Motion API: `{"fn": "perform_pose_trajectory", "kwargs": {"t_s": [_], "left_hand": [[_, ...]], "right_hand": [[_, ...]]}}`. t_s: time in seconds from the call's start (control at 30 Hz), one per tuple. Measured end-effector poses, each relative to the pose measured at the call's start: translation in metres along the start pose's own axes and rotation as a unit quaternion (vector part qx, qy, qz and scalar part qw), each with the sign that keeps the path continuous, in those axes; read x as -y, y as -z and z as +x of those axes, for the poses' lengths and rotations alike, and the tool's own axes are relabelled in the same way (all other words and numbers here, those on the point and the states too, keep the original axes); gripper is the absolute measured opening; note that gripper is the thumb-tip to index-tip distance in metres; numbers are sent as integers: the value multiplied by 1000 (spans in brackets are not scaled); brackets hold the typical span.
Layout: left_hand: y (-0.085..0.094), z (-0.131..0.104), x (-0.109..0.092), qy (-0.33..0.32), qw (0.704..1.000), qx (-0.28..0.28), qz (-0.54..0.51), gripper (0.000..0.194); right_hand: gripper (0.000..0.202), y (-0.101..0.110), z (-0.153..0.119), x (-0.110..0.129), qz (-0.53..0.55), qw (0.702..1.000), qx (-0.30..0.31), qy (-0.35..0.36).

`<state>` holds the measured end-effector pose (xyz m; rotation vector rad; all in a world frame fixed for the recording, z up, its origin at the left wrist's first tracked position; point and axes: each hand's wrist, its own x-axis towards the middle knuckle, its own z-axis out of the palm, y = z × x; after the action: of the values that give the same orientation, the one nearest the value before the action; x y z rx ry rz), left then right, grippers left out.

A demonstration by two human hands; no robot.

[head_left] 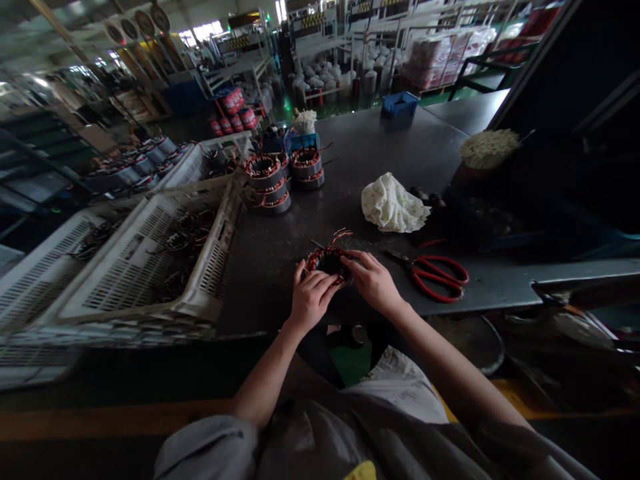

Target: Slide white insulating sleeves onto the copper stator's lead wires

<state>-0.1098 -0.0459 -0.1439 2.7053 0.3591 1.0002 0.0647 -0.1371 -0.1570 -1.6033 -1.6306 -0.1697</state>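
Head view, looking down at a dark workbench point(345, 143) in a dim factory hall. Close to the near edge of the bench, directly in front of the body: a ring-shaped, wire-wound stator point(326, 254), with copper-red windings around its rim and loose wire ends fanning out from the far side. Left hand point(313, 293) closed on the left and near side of the stator, with fingers laid across the near rim. Right hand point(369, 275) closed on the right side, with fingertips at the rim; exact thumb placement too dark to tell.

Just right of the right hand, lying flat: red-handled scissors point(440, 277), tips pointing left. Beyond them, a crumpled off-white cloth point(393, 203), with small dark objects point(429, 197) beside it, too dim to identify. Farther right, a bundle of pale strips point(490, 148).

Beyond the hands and to the left, stacked stators point(270, 187) with similar red windings, near a blue container point(305, 141). Toward the far end of the bench, a blue bin point(400, 105). Left of the bench, white slatted plastic crates point(125, 267) with dark, tangled-looking parts point(183, 250) inside.
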Motion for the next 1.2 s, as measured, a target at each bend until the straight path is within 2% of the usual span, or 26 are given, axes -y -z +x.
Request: {"fn": "perform_pose_trajectory", "kwargs": {"t_s": [0.13, 0.23, 0.4, 0.53, 0.63, 0.73, 0.87, 0.97, 1.07, 1.2], "left_hand": [[0, -1, 0, 8, 1000, 13, 8, 19], [4, -3, -2, 4, 1000, 18, 12, 23], [12, 4, -13, -12, 999, -9, 47, 49], [8, 15, -17, -16, 996, 30, 79, 59], [3, 19, -13, -4, 990, 85, 114, 44], [5, 17, -9, -9, 985, 118, 126, 28], [18, 13, -9, -12, 983, 140, 121, 30], [27, 10, -9, -15, 979, 169, 116, 40], [29, 8, -7, -20, 975, 192, 113, 42], [28, 11, -1, -9, 981, 181, 71, 39]], "right_hand": [[39, 2, -1, 4, 34, 999, -2, -8], [43, 11, -13, 10, 70, 996, -45, -22], [38, 28, -50, 3, 18, 994, -86, -63], [31, 27, -64, -8, -6, 991, -102, -90], [30, 22, -64, -9, -9, 993, -86, -75], [31, 21, -63, -7, -21, 995, -71, -60], [31, 22, -64, -7, -27, 995, -66, -64], [28, 21, -65, -8, -41, 996, -50, -59], [26, 19, -66, -9, -56, 996, -35, -59], [27, 18, -67, -10, -58, 995, -32, -71]]}}
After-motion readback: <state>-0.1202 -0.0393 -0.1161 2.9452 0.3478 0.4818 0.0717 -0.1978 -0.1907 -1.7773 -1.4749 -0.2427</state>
